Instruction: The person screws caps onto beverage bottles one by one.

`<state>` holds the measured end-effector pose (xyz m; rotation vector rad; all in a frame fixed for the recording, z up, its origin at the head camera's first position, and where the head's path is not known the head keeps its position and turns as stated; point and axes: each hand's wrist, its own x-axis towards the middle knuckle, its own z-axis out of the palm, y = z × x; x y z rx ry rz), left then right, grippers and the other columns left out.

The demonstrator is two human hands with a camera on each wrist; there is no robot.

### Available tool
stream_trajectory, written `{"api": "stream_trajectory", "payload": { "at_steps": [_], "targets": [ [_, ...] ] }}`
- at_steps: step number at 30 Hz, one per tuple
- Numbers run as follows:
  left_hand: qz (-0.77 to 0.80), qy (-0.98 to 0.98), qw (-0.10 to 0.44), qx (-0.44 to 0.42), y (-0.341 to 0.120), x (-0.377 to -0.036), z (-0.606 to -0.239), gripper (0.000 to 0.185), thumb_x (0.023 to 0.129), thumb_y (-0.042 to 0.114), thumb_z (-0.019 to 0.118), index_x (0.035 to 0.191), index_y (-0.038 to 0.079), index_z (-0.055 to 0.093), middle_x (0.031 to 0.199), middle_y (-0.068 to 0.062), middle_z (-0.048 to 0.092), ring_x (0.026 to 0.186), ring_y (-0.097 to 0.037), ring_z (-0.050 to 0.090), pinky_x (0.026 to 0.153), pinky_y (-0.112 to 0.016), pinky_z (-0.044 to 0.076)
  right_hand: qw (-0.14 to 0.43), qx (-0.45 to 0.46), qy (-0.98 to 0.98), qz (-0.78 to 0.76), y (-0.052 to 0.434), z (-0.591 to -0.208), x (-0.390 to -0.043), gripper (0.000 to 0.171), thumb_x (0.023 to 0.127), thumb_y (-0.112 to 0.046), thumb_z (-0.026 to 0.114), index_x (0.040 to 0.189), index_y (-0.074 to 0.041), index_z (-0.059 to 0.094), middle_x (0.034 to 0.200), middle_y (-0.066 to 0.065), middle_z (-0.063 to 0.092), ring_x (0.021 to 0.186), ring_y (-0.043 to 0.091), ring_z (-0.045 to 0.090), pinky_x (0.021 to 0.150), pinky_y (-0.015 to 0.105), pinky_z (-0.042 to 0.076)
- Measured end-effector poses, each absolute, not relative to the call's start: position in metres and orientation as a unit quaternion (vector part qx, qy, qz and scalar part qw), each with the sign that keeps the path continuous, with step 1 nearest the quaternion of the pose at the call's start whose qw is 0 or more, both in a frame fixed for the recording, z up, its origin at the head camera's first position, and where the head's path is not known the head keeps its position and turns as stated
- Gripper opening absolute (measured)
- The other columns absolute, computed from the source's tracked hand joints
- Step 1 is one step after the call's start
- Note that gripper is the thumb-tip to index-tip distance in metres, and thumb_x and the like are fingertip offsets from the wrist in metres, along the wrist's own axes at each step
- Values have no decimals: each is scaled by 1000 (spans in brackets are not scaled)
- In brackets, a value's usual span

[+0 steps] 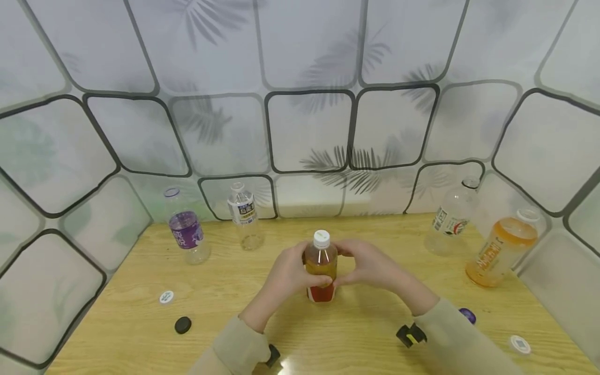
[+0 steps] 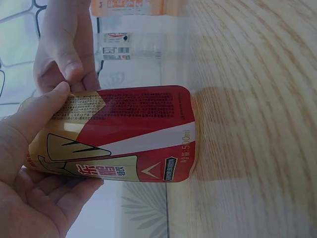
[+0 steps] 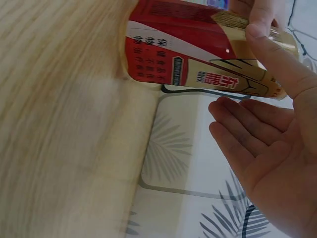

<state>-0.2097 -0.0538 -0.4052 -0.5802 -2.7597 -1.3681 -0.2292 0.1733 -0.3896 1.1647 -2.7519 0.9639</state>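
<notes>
A drink bottle (image 1: 321,268) with a red and gold label and a white cap (image 1: 321,238) stands upright on the wooden table, between both hands. My left hand (image 1: 290,271) holds it from the left, thumb across the near side and fingers behind. At its right side is my right hand (image 1: 372,265). In the right wrist view, that hand's thumb (image 3: 270,47) lies over the label (image 3: 183,44), seemingly touching it, while the other fingers (image 3: 247,129) stretch out apart from the bottle.
Uncapped bottles stand behind: purple-labelled (image 1: 187,229) and clear (image 1: 244,213) on the left, another clear one (image 1: 452,219) and an orange one (image 1: 503,250) on the right. Loose caps, white (image 1: 166,297), black (image 1: 183,325), purple (image 1: 467,315) and white (image 1: 520,345), lie nearer. Patterned walls enclose the table.
</notes>
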Motion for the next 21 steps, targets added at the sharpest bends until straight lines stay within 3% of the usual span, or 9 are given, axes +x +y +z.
{"api": "stream_trajectory", "payload": {
  "at_steps": [8, 21],
  "targets": [
    [-433, -882, 9, -185, -54, -210, -405, 71, 74, 22, 99, 133, 2, 65, 126, -15, 76, 117, -31, 74, 99, -46, 62, 4, 372, -874, 314, 171, -400, -231, 63, 77, -20, 96, 130, 1, 69, 128, 15, 76, 115, 33, 74, 99, 44, 63],
    [-437, -880, -2, -188, -56, -210, -404, 73, 74, 27, 100, 134, 4, 65, 129, -13, 75, 121, -32, 72, 102, -46, 61, 12, 342, -881, 326, 168, -404, -229, 52, 79, -15, 93, 125, -2, 72, 119, 11, 79, 102, 24, 77, 93, 35, 64]
  ]
}}
